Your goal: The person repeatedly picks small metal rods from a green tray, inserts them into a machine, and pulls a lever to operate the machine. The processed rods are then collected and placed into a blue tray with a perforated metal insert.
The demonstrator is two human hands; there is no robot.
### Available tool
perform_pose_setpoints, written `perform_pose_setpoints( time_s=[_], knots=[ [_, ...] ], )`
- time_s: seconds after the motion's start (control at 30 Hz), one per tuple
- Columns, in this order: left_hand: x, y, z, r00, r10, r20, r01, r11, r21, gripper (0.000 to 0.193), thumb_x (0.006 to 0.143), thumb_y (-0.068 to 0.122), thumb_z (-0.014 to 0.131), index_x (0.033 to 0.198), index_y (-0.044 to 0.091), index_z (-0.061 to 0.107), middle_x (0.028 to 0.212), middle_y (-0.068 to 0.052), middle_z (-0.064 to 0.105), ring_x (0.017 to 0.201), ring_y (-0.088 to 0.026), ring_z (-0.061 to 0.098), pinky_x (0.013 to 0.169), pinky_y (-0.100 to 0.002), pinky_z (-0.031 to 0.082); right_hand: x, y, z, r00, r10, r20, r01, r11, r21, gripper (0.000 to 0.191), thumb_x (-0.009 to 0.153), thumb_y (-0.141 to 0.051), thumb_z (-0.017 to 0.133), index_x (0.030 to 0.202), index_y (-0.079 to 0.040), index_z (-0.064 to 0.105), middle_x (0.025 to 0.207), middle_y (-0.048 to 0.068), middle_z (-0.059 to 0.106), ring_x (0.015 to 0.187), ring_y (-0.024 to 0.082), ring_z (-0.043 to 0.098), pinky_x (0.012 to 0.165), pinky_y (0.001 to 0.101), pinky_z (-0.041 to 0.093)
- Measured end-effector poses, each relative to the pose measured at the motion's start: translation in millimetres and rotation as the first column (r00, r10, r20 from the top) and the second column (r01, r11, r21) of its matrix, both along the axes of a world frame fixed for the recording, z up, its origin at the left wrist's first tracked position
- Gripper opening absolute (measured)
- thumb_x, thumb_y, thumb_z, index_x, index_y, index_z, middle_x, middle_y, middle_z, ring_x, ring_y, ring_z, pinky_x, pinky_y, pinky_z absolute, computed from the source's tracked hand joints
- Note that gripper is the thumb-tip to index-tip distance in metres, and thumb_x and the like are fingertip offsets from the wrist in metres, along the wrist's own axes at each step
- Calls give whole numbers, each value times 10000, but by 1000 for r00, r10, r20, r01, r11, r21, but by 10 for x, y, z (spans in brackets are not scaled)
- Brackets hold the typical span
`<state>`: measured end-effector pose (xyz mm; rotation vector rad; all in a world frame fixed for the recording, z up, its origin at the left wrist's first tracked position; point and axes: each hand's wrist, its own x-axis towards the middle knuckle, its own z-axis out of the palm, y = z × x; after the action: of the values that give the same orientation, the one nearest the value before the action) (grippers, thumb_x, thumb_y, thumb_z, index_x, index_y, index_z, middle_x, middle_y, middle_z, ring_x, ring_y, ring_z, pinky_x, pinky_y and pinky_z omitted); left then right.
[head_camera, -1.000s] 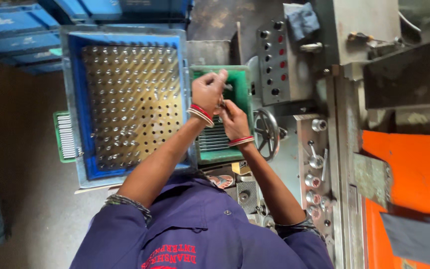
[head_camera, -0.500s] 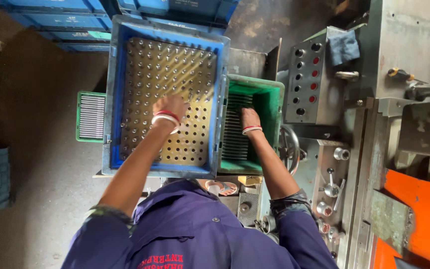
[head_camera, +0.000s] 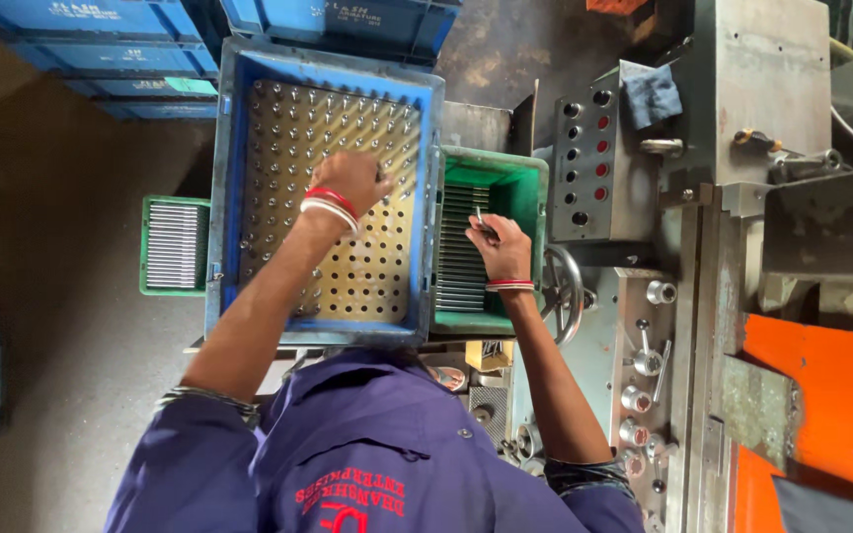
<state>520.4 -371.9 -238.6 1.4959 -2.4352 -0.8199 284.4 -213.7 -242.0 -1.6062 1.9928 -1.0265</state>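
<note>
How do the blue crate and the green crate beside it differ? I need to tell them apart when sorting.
The blue crate is larger and holds a perforated plate with upright pins; the green crate is smaller and holds thin rods lying flat in a row. The left hand is over the blue crate, while the right hand holds a rod over the green crate. Both are open-topped rectangular crates, side by side.

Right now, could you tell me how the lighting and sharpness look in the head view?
In the head view, light is even and sharp over the blue crate, the perforated tray and both hands, left hand and right hand; the floor at left falls into dim shadow; the green bin and machine panel read clearly, without strong glare.
</note>
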Motion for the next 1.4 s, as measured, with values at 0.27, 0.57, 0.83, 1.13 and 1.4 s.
perform_pose_setpoints(
  time_s=[0.27,0.57,0.83,1.13,1.4],
  knots=[
    [-440,379,122,742,209,-637,250,795,552,557,897,562,708,666,56,681,544,-3,573,439,-131,538,447,-320,446,240,385,676,944,81,319,-131,982,138,202,1067,-249,608,1036,-56,659,767,60,557,696,79,478,634,269,422],
    [-1165,826,-130,447,763,-468,606,127,785,198,989,251,617,934,62,632,850,-84,694,802,-226,724,837,-455,649,98,1277,1152,957,-134,-257,144,989,20,223,1036,-202,606,893,-34,571,761,138,530,693,324,542,647,434,422],
    [-1785,1406,68,466,755,-462,696,10,718,210,997,233,598,957,34,653,844,-73,680,793,-225,698,758,-439,621,303,1705,1191,806,-271,-527,218,962,-162,173,985,-205,657,954,-47,593,839,129,597,815,350,604,736,463,476],
    [-1647,1757,683,436,-249,-865,447,894,-32,260,937,263,764,940,25,658,660,-24,647,574,-44,577,503,-265,456,16,2039,1290,957,-275,96,267,960,83,295,1024,-269,605,908,-18,707,835,90,659,771,243,663,704,343,511],
    [-1599,1647,833,533,-293,-794,637,756,148,356,999,356,703,936,12,775,640,20,696,569,3,597,494,-196,456,-59,2088,1603,866,-145,-479,69,983,-172,132,924,-116,721,1020,-28,740,986,98,658,1041,283,632,1086,470,423]
  ],
)
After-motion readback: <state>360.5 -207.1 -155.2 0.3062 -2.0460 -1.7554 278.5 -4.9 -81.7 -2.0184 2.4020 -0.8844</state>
